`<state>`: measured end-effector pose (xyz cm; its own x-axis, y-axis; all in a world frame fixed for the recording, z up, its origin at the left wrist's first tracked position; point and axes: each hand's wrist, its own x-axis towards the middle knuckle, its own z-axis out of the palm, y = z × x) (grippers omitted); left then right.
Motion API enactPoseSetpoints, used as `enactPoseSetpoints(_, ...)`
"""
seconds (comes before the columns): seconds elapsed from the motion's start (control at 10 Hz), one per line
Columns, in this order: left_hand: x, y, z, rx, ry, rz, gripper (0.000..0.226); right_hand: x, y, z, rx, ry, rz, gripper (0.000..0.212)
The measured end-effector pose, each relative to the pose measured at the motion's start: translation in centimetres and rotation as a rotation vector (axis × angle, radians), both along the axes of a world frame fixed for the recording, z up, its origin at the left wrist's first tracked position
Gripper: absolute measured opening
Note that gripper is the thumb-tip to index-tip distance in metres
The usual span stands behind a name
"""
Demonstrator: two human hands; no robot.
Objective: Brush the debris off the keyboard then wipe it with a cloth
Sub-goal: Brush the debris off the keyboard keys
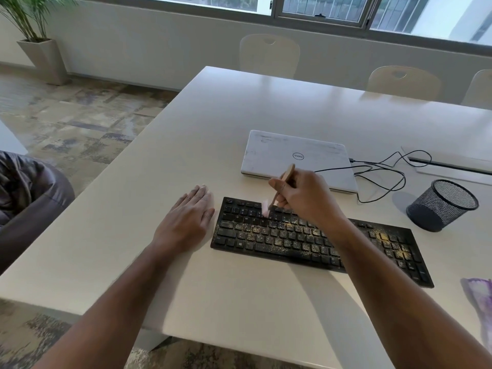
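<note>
Lying slantwise on the white tabletop (239,123) toward its near edge, the black keyboard (314,241) is dusted with yellowish debris (292,237), and the right hand (308,198) and forearm hide part of its upper rows while grasping a wooden brush (282,186) whose pale bristles, blurred, meet the upper-left keys. The left hand (186,219) rests released and flat on the tabletop just beside the keyboard at 9 o'clock, with bare tabletop beyond it to the left edge. At 12 o'clock lies a closed laptop (295,158) with a looping cable (386,177), at 2 o'clock a tipped mesh cup (442,206), and at 4 o'clock a purplish cloth (479,296), cut off by the frame's right edge.
</note>
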<state>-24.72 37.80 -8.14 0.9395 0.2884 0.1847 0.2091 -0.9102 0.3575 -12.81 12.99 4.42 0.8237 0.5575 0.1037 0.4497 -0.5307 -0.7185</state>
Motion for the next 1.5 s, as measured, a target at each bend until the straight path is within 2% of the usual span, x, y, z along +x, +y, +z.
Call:
enactPoseSetpoints(0.1, -0.1, -0.1, 0.1, 0.008, 0.002, 0.000, 0.057, -0.2, -0.1, -0.1, -0.045, 0.075, 0.033, 0.023)
enactPoseSetpoints(0.2, -0.1, -0.1, 0.2, 0.011, 0.005, -0.002, 0.057, -0.2, -0.3, 0.4, 0.023, 0.187, 0.036, 0.024)
enactPoseSetpoints(0.3, -0.1, -0.1, 0.2, 0.011, 0.008, 0.000, 0.057, 0.3, -0.7, 0.1, 0.033, -0.016, -0.046, 0.022)
enactPoseSetpoints(0.4, -0.1, -0.1, 0.2, 0.011, 0.009, -0.001, 0.057, 0.0, -1.0, -0.3, -0.072, -0.079, -0.036, 0.025)
enactPoseSetpoints(0.5, -0.1, -0.1, 0.2, 0.008, 0.011, -0.002, 0.057, 0.1, -1.1, 0.1, -0.085, 0.045, 0.003, 0.027)
enactPoseSetpoints(0.6, -0.1, -0.1, 0.2, 0.004, 0.018, -0.005, 0.057, 0.3, -1.2, 0.5, -0.008, 0.073, -0.014, 0.021)
enactPoseSetpoints(0.7, -0.1, -0.2, 0.3, 0.003, 0.019, -0.004, 0.057, 0.2, -1.3, 0.1, -0.053, -0.044, -0.044, 0.022)
enactPoseSetpoints(0.8, -0.1, -0.2, 0.4, 0.001, 0.019, -0.003, 0.057, 0.0, -1.3, 0.3, -0.083, 0.043, -0.002, 0.025)
enactPoseSetpoints(0.9, -0.1, -0.2, 0.4, -0.003, 0.019, -0.003, 0.057, 0.0, -1.4, 0.4, -0.008, 0.089, -0.012, 0.021)
enactPoseSetpoints(1.0, -0.1, -0.2, 0.3, -0.003, 0.015, 0.001, 0.057, 0.0, -1.4, 0.1, -0.046, -0.022, -0.046, 0.023)
enactPoseSetpoints(1.1, -0.1, -0.2, 0.2, -0.004, 0.011, 0.002, 0.057, -0.1, -1.6, 0.2, -0.045, 0.112, -0.013, 0.027)
enactPoseSetpoints(1.2, 0.0, -0.1, 0.1, -0.004, 0.012, 0.000, 0.057, 0.2, -1.9, 0.6, 0.029, 0.117, -0.032, 0.025)
enactPoseSetpoints(1.3, 0.0, -0.1, 0.1, -0.004, 0.008, 0.004, 0.057, 0.4, -2.2, 0.4, -0.012, -0.056, -0.098, 0.025)
enactPoseSetpoints(1.4, -0.1, -0.2, 0.2, -0.004, 0.005, 0.005, 0.057, 0.1, -2.5, 0.1, -0.126, -0.057, -0.061, 0.025)
enactPoseSetpoints(1.5, -0.1, -0.2, 0.2, -0.001, 0.010, 0.003, 0.057, 0.2, -2.6, 0.6, -0.087, 0.099, -0.022, 0.026)
